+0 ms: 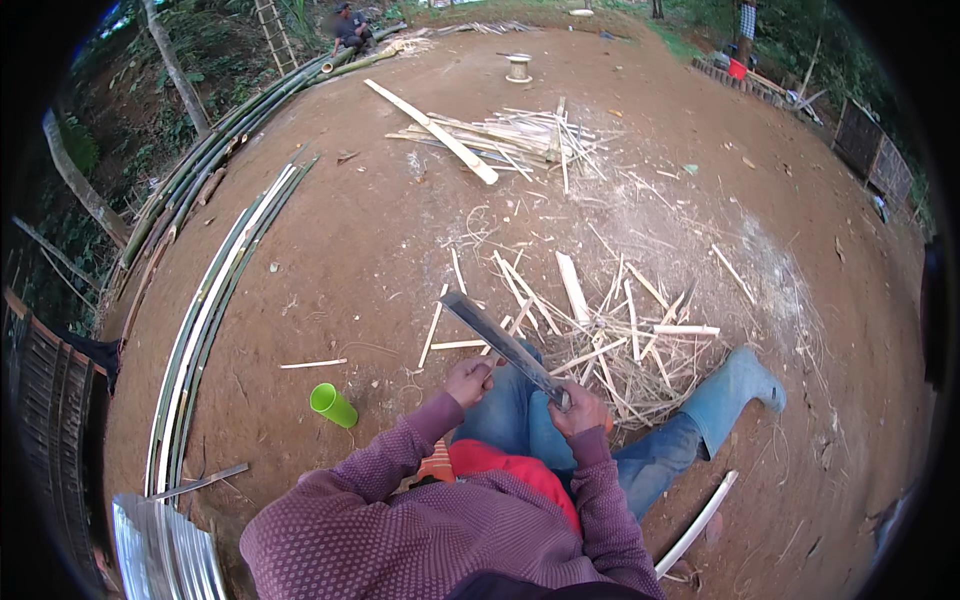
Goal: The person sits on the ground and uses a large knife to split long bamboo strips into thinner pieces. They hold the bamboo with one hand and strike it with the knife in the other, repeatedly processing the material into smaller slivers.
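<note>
Trimming, apparently: right hand (580, 411) wraps the machete (506, 347) handle, left hand (470, 382) curls closed, contents unclear, machete left of the strip pile (628, 355); next stroke probably needs steady blade angle.

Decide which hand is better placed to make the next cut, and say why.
Probably the right: the right hand holds the knife at its near end, while the left hand is beside the blade.
</note>
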`<state>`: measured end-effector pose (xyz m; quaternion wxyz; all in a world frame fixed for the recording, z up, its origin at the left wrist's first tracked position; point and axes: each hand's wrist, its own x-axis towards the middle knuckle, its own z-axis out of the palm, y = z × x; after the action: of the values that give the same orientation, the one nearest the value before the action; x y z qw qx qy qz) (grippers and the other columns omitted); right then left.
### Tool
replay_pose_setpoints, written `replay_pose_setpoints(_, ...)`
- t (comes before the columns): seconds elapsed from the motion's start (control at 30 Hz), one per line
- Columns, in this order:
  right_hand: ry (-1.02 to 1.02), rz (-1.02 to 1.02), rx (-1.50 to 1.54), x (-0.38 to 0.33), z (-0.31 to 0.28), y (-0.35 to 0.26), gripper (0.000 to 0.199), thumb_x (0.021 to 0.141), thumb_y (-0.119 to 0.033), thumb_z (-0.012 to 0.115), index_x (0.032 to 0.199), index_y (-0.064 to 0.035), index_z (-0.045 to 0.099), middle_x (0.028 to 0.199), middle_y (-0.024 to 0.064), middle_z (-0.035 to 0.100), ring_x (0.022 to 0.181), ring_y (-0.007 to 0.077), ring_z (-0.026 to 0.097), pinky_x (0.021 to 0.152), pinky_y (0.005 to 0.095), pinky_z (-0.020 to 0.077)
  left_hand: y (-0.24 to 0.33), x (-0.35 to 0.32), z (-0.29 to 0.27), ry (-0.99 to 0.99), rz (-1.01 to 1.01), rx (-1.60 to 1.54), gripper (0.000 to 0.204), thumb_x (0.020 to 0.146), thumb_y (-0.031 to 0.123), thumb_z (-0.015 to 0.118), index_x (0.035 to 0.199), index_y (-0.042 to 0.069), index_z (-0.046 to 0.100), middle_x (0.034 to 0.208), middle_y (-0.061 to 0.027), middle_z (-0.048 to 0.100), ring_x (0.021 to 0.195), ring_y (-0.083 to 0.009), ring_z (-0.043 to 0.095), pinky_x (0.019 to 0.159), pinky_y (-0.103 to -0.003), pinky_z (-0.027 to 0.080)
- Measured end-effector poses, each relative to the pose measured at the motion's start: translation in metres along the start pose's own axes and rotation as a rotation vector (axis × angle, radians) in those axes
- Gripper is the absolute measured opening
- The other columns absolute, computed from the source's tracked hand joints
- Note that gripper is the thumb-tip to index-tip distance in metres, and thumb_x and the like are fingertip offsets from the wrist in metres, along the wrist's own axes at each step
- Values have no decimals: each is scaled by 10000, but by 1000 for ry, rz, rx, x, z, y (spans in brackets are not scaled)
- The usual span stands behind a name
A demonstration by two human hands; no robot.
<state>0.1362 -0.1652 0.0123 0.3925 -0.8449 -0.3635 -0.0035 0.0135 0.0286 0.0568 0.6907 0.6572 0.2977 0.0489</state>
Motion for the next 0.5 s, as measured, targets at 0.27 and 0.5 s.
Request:
replay_pose_setpoints(0.27,-32,-111,-19,-9,18,9,298,640,-227,707,838,-107,519,756,74,586,715,295,599,586,403,456,-26,-3,-5,128,350,362,244,884,132,479,668,23,511,590,27,452,534,-53,396,490,-233,330)
replay_pose_setpoints(0.5,12,-80,-133,-6,11,12,216,655,-206,676,788,-117,531,739,65,598,678,265,608,577,388,468,-13,-19,-4,166,353,512,224,921,185,483,869,3,601,598,44,423,542,-42,363,493,-217,306)
